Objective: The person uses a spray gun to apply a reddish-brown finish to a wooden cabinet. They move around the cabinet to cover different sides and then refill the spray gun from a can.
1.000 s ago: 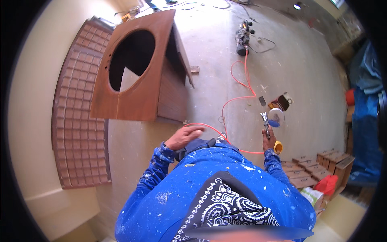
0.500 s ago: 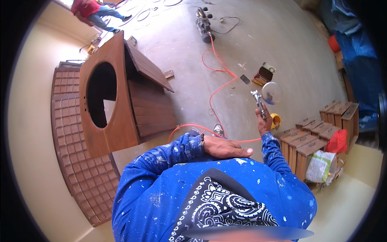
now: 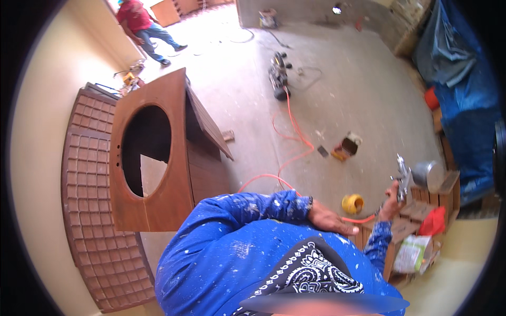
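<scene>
My right hand is closed round the handle of a silver spray gun, out to the right. A round metal paint cup is on the gun, just in front of wooden drawers. An orange-red air hose runs towards my right hand, partly hidden behind my left arm. My left hand lies across my front with fingers stretched out and holds nothing. To the left of the hand and nearer the floor's middle stands a brown wooden cabinet with a big oval opening.
An air compressor stands ahead on the floor. A yellow container, an open carton and a dark flat object lie nearer. Latticed brown panels line the left wall. Blue sheeting hangs right. Another person is far left.
My right hand has carried the spray gun rightwards and down, over the drawers. My left hand has shifted right and slightly down, still flat. The view has turned, showing more of the far floor.
</scene>
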Motion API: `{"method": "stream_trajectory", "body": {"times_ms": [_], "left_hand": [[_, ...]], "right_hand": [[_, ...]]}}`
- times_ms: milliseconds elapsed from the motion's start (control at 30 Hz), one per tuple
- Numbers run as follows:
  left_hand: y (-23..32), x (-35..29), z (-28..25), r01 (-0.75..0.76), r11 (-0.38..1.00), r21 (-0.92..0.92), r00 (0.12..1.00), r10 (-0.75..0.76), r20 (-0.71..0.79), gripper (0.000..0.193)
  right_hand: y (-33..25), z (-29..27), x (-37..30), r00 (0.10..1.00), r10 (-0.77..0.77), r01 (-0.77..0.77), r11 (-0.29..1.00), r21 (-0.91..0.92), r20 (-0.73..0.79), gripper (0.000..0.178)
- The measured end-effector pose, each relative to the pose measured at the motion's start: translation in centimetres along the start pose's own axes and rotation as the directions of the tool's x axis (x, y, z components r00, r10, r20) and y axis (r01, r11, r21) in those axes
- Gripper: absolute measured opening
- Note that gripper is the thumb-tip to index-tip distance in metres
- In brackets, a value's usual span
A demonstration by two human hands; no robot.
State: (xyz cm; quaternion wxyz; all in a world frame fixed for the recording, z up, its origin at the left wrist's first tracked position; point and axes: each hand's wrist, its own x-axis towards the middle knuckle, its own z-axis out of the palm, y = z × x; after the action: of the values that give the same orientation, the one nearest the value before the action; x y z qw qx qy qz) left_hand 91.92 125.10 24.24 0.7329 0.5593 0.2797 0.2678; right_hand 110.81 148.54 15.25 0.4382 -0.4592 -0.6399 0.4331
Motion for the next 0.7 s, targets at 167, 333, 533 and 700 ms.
{"method": "stream_trajectory", "body": {"times_ms": [167,333,533,700], "left_hand": [[0.3,0.0,-3.7,0.051,0.999,-0.004,0.999,-0.051,0.004,0.082],[-0.7,1.7,-10.6,0.121,0.993,-0.015,0.987,-0.121,-0.104,0.080],[2.2,5.5,-21.7,0.133,0.990,0.042,0.951,-0.116,-0.288,0.079],[3.6,9.8,-27.3,0.003,1.000,0.004,0.945,-0.001,-0.326,0.080]], "right_hand": [[-2.4,1.7,3.6,1.000,-0.008,0.008,0.989,0.148,-0.002,0.025],[-1.6,7.1,10.8,0.992,-0.036,-0.016,0.922,0.387,0.125,0.026],[1.2,15.8,22.8,0.964,0.075,-0.215,0.781,0.586,0.254,0.030],[1.2,20.1,29.9,0.886,-0.073,-0.247,0.762,0.599,0.457,0.033]]}}
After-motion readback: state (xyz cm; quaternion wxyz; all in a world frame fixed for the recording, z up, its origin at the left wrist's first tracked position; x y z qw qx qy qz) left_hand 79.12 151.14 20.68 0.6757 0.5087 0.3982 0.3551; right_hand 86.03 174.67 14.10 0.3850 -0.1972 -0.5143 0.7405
